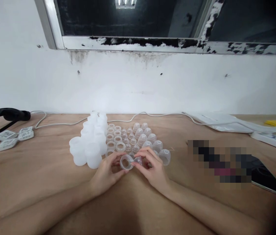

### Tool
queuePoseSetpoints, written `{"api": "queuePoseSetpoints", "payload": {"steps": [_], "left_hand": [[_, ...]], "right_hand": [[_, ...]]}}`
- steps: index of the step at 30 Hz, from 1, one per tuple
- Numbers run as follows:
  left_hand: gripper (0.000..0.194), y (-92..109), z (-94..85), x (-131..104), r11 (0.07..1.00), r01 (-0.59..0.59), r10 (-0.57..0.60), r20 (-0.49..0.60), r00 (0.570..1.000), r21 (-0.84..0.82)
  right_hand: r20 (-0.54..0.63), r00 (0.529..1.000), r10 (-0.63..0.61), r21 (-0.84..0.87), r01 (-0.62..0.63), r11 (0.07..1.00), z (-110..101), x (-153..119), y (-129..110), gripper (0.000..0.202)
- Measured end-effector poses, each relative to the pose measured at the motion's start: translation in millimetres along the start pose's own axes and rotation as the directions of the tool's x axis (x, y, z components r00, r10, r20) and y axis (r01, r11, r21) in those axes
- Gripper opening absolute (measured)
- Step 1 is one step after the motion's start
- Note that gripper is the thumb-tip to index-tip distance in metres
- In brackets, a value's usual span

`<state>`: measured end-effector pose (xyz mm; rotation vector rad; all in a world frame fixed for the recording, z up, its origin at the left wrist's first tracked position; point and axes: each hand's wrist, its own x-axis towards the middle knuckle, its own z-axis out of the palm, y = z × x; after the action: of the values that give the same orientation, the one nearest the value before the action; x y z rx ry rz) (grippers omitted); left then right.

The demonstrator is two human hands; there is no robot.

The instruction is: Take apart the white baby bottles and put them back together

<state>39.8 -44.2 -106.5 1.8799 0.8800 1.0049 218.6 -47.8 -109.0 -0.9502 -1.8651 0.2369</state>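
Observation:
My left hand (111, 169) grips a clear bottle collar ring (126, 162) between thumb and fingers, its round opening tilted towards me. Close against the ring's right side, my right hand (152, 166) pinches a clear bottle teat (138, 160), partly hidden by the fingers. Just beyond my hands lie rows of more collar rings (120, 146), small clear teats (133, 141) and clear dome caps (157, 145). White translucent bottles (94, 153) stand in rows to the left of the rings.
A white cable (140, 114) runs along the back of the wooden table (42, 182). Black straps (10, 114) and white packets (8, 140) lie at the left. On the right are a phone (267, 176), a plastic bag (226, 122) and a power strip (272, 140).

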Motion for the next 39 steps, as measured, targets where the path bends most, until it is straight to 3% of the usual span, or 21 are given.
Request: {"api": "queuePoseSetpoints", "payload": {"steps": [4,10,15,19,24,27,31,34,39], "left_hand": [[0.039,-0.5,-1.2,0.5,1.0,0.006,-0.006,-0.022,1.0,0.018],[0.04,-3.6,-0.8,2.9,1.0,-0.018,0.019,-0.043,0.999,0.022],[0.038,2.8,5.1,5.2,0.981,-0.121,0.121,0.01,0.993,0.154],[0.038,5.3,5.8,6.2,0.967,-0.164,0.168,-0.002,0.986,0.197],[0.039,5.6,3.9,4.9,0.923,-0.243,0.249,0.02,0.968,0.299],[0.037,9.6,5.4,3.4,0.9,-0.281,0.287,0.032,0.957,0.334],[0.028,12.4,7.9,2.4,0.956,-0.161,0.167,-0.004,0.986,0.244],[0.013,9.2,8.1,3.6,0.989,-0.066,0.07,-0.025,0.997,0.129],[0.01,2.3,8.1,6.7,0.995,-0.028,0.035,-0.067,0.997,0.101]], "right_hand": [[0.039,0.999,0.037,0.028,-0.038,0.999,0.0,-0.5,-0.4,0.018],[0.11,0.994,-0.02,0.095,0.01,0.995,0.3,3.1,-1.0,0.025],[0.061,0.99,0.127,0.178,-0.136,0.975,4.7,3.1,6.8,0.016],[0.037,0.98,0.198,0.135,-0.201,0.97,6.1,1.9,6.5,0.023],[0.273,0.935,0.224,0.235,-0.291,0.927,6.0,4.2,1.3,0.028],[0.278,0.92,0.277,0.258,-0.349,0.901,6.1,4.7,0.2,0.028],[0.202,0.942,0.269,0.212,-0.31,0.927,4.8,3.9,-1.4,0.021],[0.251,0.949,0.194,0.214,-0.249,0.945,2.3,3.8,-3.8,0.023],[0.272,0.955,0.119,0.135,-0.16,0.978,1.2,4.5,-5.7,0.023]]}}
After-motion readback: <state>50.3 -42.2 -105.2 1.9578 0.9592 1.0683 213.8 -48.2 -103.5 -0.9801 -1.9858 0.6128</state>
